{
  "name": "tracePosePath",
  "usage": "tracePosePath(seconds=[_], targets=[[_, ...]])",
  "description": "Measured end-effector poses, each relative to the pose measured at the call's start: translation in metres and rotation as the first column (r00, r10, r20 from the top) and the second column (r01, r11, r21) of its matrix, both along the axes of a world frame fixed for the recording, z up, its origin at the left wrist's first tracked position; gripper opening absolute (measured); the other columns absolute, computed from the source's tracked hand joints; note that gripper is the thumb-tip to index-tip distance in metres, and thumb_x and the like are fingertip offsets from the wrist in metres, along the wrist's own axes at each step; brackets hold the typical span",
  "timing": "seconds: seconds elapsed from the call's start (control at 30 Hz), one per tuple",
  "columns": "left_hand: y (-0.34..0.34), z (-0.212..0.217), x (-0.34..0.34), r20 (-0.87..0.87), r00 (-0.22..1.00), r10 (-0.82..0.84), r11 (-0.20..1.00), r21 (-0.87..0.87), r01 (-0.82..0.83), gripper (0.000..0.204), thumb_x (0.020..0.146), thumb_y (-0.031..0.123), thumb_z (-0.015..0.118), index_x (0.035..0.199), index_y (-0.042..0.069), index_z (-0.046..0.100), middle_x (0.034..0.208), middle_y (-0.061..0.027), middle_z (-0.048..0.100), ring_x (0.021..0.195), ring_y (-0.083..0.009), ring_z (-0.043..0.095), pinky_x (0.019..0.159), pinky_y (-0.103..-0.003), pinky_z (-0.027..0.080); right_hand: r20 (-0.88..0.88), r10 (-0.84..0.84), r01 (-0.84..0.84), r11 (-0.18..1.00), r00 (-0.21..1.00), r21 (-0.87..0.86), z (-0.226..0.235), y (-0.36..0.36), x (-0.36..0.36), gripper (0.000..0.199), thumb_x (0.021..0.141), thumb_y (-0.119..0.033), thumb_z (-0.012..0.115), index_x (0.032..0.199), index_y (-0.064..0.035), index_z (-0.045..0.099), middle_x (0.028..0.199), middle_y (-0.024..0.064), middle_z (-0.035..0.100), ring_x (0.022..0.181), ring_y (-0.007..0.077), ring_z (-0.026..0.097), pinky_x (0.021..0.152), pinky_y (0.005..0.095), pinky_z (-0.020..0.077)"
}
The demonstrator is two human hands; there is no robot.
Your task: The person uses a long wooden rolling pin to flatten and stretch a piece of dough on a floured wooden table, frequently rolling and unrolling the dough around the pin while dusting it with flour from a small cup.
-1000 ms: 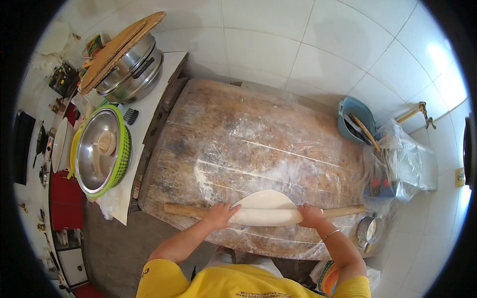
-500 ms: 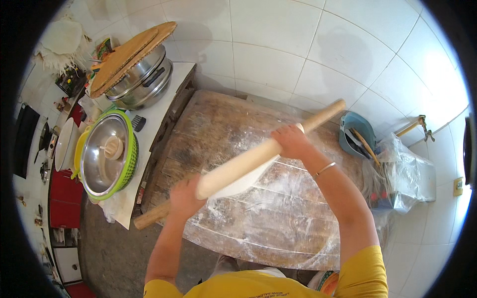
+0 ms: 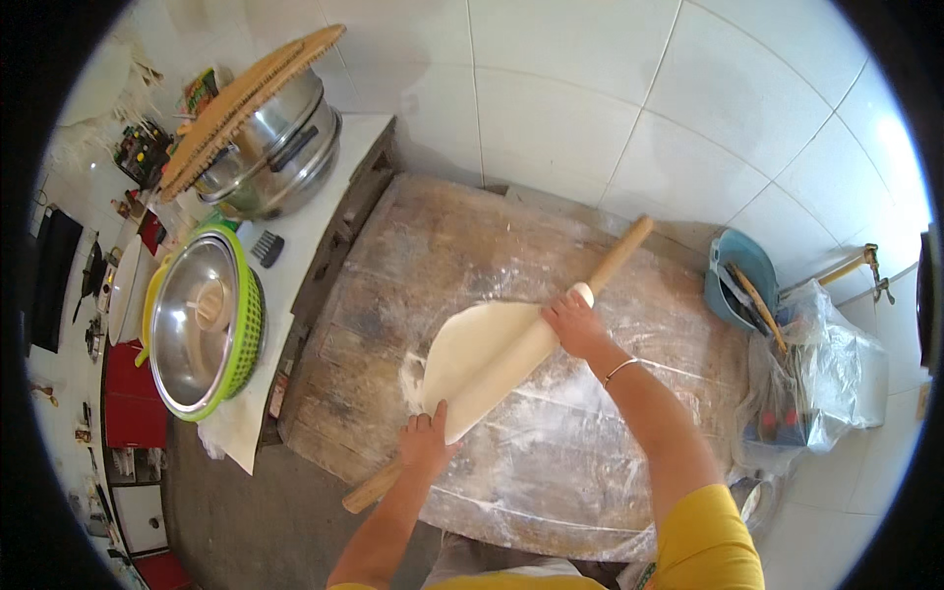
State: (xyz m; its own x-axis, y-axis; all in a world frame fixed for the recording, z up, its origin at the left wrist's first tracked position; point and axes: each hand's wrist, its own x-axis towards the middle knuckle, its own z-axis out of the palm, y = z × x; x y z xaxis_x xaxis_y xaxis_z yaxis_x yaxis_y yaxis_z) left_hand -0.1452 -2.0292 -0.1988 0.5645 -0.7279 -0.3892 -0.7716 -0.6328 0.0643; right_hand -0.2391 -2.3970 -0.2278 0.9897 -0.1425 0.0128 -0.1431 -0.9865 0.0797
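A long wooden rolling pin [image 3: 618,258] lies slantwise over the floured board, its middle wrapped in a sheet of dough [image 3: 482,344]. Part of the sheet is spread flat on the far left side of the pin, with a rounded edge. My left hand [image 3: 426,444] is closed over the pin at the near left end of the roll, its fingertips reaching onto the dough. At the far right end of the roll, my right hand [image 3: 577,324] is closed over the dough-wrapped pin, with fingers bent over the top. A bracelet circles my right wrist.
White flour dusts the wooden board [image 3: 393,246]. To the left, a counter holds a steel bowl in a green colander [image 3: 251,324], a black brush [image 3: 266,248] and a steel steamer pot [image 3: 280,167]. A blue bin [image 3: 739,264] and plastic-wrapped items [image 3: 836,364] stand at the right.
The pin and roll have come down onto the board, nearer to me at the left end. A flat flap of dough now shows on the far side. My left hand moved right and nearer.
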Motion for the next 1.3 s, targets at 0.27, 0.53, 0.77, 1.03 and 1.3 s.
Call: tracePosePath(seconds=[0.27,0.53,0.77,1.03,1.3], targets=[[0.042,-0.022,-0.007,0.024,0.997,-0.073,0.867,-0.493,0.075,0.072,0.076,0.048,0.072,0.132,0.007,0.053,0.128,-0.0205,0.052,0.118,-0.0389,0.048,0.096,-0.055,0.038,-0.132,-0.219,0.254,0.883,0.967,0.396,0.032,0.043,0.016,0.054,0.089,-0.045,0.054,0.131,-0.0107,0.056,0.141,0.0107,0.048,0.14,0.0271,0.031,0.116,0.057,0.0139],[0.051,0.014,-0.099,-0.34,0.918,-0.202,0.899,-0.436,0.036,0.078,0.082,0.042,0.07,0.144,0.006,0.037,0.145,-0.024,0.035,0.134,-0.0429,0.033,0.108,-0.053,0.029,-0.241,-0.512,0.564,0.705,0.824,0.43,0.05,0.051,-0.066,0.039,0.089,-0.034,0.06,0.118,-0.0081,0.06,0.125,0.0174,0.054,0.127,0.0327,0.044,0.109,0.0517,0.0304],[0.109,0.011,-0.144,-0.26,0.935,-0.242,0.941,-0.296,0.161,0.092,0.075,0.048,0.074,0.147,0.01,0.03,0.144,-0.0224,0.036,0.132,-0.0407,0.036,0.106,-0.053,0.033,0.18,-0.539,0.465,0.82,0.823,0.333,0.011,0.086,-0.152,0.05,0.086,-0.035,0.064,0.128,-0.01,0.057,0.146,0.0195,0.04,0.134,0.0379,0.036,0.11,0.0514,0.0291],[0.131,-0.022,-0.244,-0.417,0.862,-0.289,0.936,-0.314,0.162,0.095,0.075,0.048,0.072,0.149,0.008,0.026,0.129,-0.0227,0.046,0.118,-0.0402,0.047,0.098,-0.053,0.039,0.0,-0.757,0.716,0.619,0.654,0.324,0.005,0.137,-0.245,0.059,0.087,-0.04,0.061,0.139,-0.0138,0.049,0.151,0.0195,0.033,0.138,0.0396,0.03,0.112,0.0522,0.0258],[0.118,-0.016,-0.278,-0.467,0.875,-0.127,0.971,-0.239,0.013,0.089,0.079,0.038,0.071,0.15,0.008,0.025,0.119,-0.0217,0.05,0.108,-0.0384,0.052,0.09,-0.048,0.045,-0.006,-0.571,0.535,0.765,0.821,0.357,0.023,0.157,-0.247,0.058,0.089,-0.041,0.058,0.139,-0.0135,0.049,0.154,0.0155,0.03,0.142,0.0343,0.027,0.115,0.051,0.022]])
